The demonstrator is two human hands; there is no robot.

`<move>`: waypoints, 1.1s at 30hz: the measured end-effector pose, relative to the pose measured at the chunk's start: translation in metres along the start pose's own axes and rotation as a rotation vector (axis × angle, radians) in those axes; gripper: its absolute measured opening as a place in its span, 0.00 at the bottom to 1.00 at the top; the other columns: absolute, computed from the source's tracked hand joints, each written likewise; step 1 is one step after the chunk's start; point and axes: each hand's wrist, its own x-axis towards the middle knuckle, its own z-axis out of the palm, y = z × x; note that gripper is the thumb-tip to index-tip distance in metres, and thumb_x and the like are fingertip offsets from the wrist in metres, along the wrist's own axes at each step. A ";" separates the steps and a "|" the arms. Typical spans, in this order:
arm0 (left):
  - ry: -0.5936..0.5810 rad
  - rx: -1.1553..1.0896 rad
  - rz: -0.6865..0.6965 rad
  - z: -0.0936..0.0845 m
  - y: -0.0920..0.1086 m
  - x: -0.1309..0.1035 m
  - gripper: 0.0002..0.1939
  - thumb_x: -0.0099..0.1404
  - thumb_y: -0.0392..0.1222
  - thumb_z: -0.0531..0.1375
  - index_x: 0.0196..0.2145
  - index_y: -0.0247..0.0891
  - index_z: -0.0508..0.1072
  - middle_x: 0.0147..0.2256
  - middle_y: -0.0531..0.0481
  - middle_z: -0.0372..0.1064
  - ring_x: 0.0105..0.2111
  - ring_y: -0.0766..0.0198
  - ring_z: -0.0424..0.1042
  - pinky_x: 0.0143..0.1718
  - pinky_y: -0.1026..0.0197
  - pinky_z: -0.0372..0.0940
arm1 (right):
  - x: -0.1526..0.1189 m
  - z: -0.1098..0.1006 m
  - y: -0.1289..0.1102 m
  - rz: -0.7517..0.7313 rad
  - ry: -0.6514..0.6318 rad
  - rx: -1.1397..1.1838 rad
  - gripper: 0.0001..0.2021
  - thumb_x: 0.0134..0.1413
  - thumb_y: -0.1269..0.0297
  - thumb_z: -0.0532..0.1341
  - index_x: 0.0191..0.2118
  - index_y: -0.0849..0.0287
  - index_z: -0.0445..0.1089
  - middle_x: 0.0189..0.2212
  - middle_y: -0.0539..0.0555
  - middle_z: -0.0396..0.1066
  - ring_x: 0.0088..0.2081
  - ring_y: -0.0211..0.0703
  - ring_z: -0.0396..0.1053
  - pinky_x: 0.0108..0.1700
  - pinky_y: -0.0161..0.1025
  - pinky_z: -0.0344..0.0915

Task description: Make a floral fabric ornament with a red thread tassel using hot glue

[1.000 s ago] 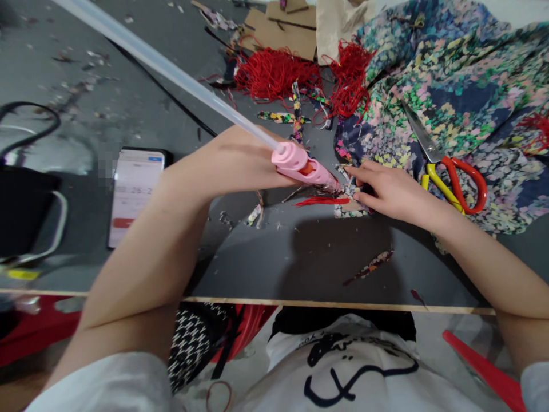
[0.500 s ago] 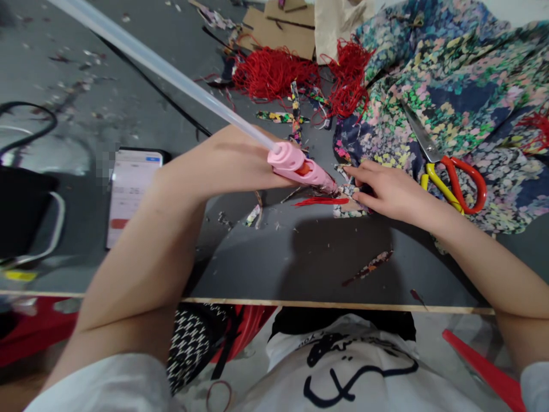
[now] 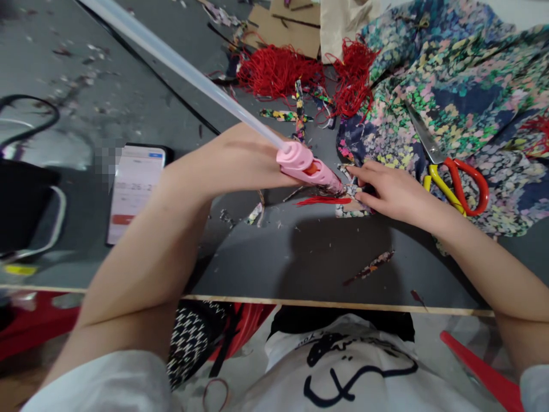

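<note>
Head view: the right hand has its thumb and pointing finger apart, with both tips touching a small flowery piece of cloth with a tan patch. The left hand is at a pink glue gun; its fingers are hidden, so I cannot tell how they close. The gun is smooth and hard, and its tip is just beside the right fingertips. Left of those fingertips lie thin, straight red threads. To the right of the fingers, metal scissors with red and yellow handles lie on a big, wrinkly flowery cloth. Past the fingers, two flowery strips make a cross, and behind them is a messy, curly red string pile near flat brown cardboard. A shiny phone lies far left of the fingers on the gray table. The gun has a long, see-through stick poking into its back end.
</note>
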 end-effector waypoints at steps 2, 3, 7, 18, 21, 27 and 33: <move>-0.016 -0.008 -0.003 -0.001 0.002 0.001 0.38 0.66 0.63 0.38 0.27 0.28 0.73 0.23 0.58 0.51 0.24 0.79 0.47 0.28 0.74 0.49 | 0.000 0.001 0.001 -0.005 0.005 -0.001 0.26 0.60 0.65 0.51 0.63 0.63 0.59 0.48 0.63 0.68 0.43 0.51 0.70 0.37 0.39 0.60; -0.025 -0.011 -0.007 -0.002 0.003 0.002 0.38 0.66 0.63 0.37 0.27 0.28 0.72 0.23 0.58 0.50 0.25 0.79 0.47 0.29 0.74 0.50 | 0.000 0.001 0.001 -0.006 0.006 -0.001 0.26 0.60 0.65 0.51 0.63 0.63 0.59 0.48 0.63 0.68 0.43 0.51 0.70 0.37 0.39 0.61; -0.028 -0.024 -0.049 -0.002 0.002 0.000 0.36 0.66 0.62 0.40 0.25 0.27 0.70 0.23 0.59 0.48 0.25 0.80 0.46 0.30 0.74 0.51 | 0.000 0.002 0.002 -0.015 0.016 0.003 0.25 0.59 0.65 0.51 0.62 0.64 0.60 0.47 0.63 0.69 0.44 0.52 0.70 0.37 0.39 0.61; 0.059 -0.090 0.105 0.000 -0.004 -0.004 0.31 0.69 0.57 0.45 0.29 0.27 0.72 0.23 0.58 0.59 0.25 0.78 0.53 0.29 0.74 0.50 | -0.001 0.000 0.001 -0.017 0.016 0.010 0.25 0.59 0.65 0.51 0.62 0.64 0.59 0.48 0.64 0.69 0.43 0.51 0.70 0.37 0.39 0.61; 0.061 -0.069 0.119 0.000 -0.004 -0.005 0.30 0.69 0.56 0.44 0.31 0.27 0.73 0.23 0.58 0.59 0.24 0.79 0.52 0.30 0.73 0.50 | -0.001 0.000 0.000 -0.005 0.000 0.007 0.25 0.60 0.65 0.51 0.62 0.64 0.59 0.47 0.63 0.68 0.42 0.51 0.70 0.36 0.39 0.60; 0.036 -0.034 0.084 -0.001 -0.006 -0.005 0.29 0.69 0.55 0.45 0.30 0.27 0.74 0.22 0.58 0.58 0.25 0.79 0.52 0.31 0.74 0.51 | -0.001 -0.002 -0.001 0.004 -0.013 -0.001 0.25 0.60 0.64 0.51 0.62 0.64 0.59 0.47 0.63 0.68 0.41 0.50 0.70 0.35 0.38 0.58; -0.002 -0.048 0.033 -0.001 -0.003 -0.003 0.31 0.67 0.57 0.45 0.29 0.27 0.73 0.24 0.58 0.59 0.26 0.79 0.54 0.31 0.74 0.52 | -0.001 0.001 0.001 -0.021 0.021 0.000 0.25 0.60 0.64 0.51 0.62 0.64 0.60 0.47 0.63 0.69 0.41 0.50 0.70 0.34 0.38 0.59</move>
